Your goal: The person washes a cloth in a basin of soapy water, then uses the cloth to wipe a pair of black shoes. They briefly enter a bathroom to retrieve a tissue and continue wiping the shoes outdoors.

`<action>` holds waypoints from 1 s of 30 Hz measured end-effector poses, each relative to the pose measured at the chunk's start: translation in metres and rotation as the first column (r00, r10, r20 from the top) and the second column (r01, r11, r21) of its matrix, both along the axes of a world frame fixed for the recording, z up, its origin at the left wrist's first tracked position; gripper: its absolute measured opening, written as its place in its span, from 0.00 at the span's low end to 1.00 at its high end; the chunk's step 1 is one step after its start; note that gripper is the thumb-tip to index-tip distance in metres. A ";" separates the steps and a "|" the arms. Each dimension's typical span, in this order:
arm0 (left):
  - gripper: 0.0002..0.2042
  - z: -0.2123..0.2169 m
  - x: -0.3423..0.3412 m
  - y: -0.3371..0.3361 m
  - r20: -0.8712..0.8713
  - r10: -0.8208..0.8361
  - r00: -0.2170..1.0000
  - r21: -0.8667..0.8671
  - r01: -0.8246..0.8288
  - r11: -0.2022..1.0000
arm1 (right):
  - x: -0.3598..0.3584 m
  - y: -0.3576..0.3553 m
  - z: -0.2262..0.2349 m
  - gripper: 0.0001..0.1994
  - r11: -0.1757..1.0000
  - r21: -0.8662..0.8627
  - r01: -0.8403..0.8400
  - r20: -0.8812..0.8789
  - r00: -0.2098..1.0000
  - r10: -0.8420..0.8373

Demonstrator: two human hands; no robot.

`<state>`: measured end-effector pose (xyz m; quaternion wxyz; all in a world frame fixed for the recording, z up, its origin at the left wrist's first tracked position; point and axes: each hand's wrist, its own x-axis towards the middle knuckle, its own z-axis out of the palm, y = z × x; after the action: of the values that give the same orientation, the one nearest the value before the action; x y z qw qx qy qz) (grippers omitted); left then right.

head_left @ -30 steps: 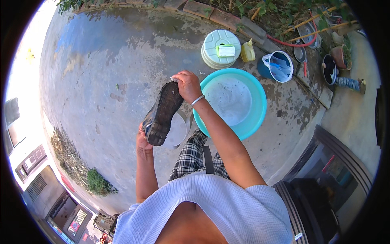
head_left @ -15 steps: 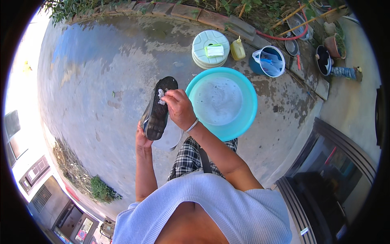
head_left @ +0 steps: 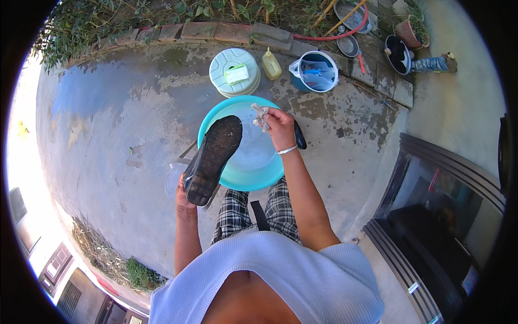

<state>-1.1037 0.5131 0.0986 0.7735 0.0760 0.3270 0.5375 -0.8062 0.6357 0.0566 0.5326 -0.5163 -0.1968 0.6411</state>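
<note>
My left hand [head_left: 184, 197] grips the heel end of a shoe [head_left: 215, 156], its wet black sole turned up and its toe over the basin. Between the fingertips of my right hand [head_left: 281, 129] is a crumpled greyish-white wad [head_left: 261, 117], held apart from the sole; whether it is paper or cloth I cannot tell. Below both hands stands a turquoise basin [head_left: 243, 180] of cloudy, sudsy water. Past my right wrist, at the basin's right side, a dark, shoe-like thing [head_left: 300, 135] shows, partly hidden.
Beyond the basin stand a pale round stool [head_left: 218, 67] with a green-and-white packet [head_left: 236, 74] on it, a bottle of yellow liquid [head_left: 271, 65] and a blue bucket [head_left: 302, 82] lined with a bag. A brick edging [head_left: 210, 31] bounds plants. A dark-framed window [head_left: 431, 216] is at right.
My right hand has lifted the wad off the sole and moved right. The shoe now overlaps the basin, which sits further left in view. The dark thing at its right has come into sight.
</note>
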 end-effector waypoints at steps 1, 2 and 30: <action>0.25 0.003 0.013 0.004 0.002 0.016 1.000 -0.010 -0.016 1.000 | 0.023 0.002 0.002 0.10 0.999 0.010 0.039 -0.049 0.998 -0.038; 0.25 0.006 0.027 0.008 0.003 0.036 0.999 -0.021 -0.035 0.999 | 0.047 0.006 0.002 0.10 0.996 0.046 0.072 -0.070 0.995 -0.069; 0.30 -0.016 0.059 -0.012 -0.131 0.164 0.978 -0.343 -0.200 0.918 | -0.024 -0.068 -0.199 0.14 0.955 -0.288 0.068 0.869 0.438 0.231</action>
<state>-1.0450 0.5009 0.0822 0.7038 -0.0684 0.4622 0.5350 -0.8307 0.5677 -0.1424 0.2371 -0.8357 -0.3801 0.3175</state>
